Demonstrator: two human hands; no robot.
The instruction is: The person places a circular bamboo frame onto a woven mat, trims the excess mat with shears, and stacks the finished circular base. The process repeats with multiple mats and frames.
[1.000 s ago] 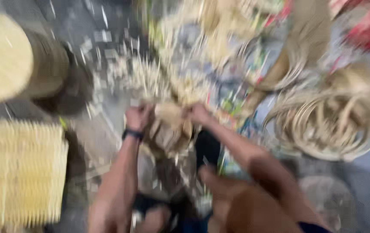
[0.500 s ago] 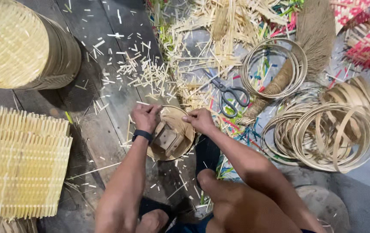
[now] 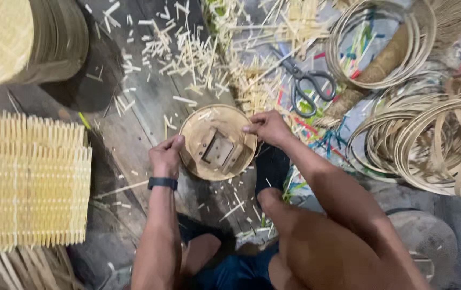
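A round wooden mould (image 3: 218, 142) with a square hole in its middle lies on the dark plank floor in front of my knees. My left hand (image 3: 167, 156), a dark band at its wrist, grips the mould's left rim. My right hand (image 3: 265, 127) holds the right rim with the fingers curled over its edge. A few short bamboo bits lie on the mould's top.
Woven bamboo mats (image 3: 26, 180) are stacked at the left, a pile of round woven lids (image 3: 23, 40) at top left. Scissors (image 3: 308, 83) lie among bamboo offcuts beyond the mould. Bamboo hoops (image 3: 434, 147) and a broom (image 3: 389, 59) are at the right.
The view has steadied and drawn closer. Both hands stay on the round mould, which now lies flatter with its face toward me.
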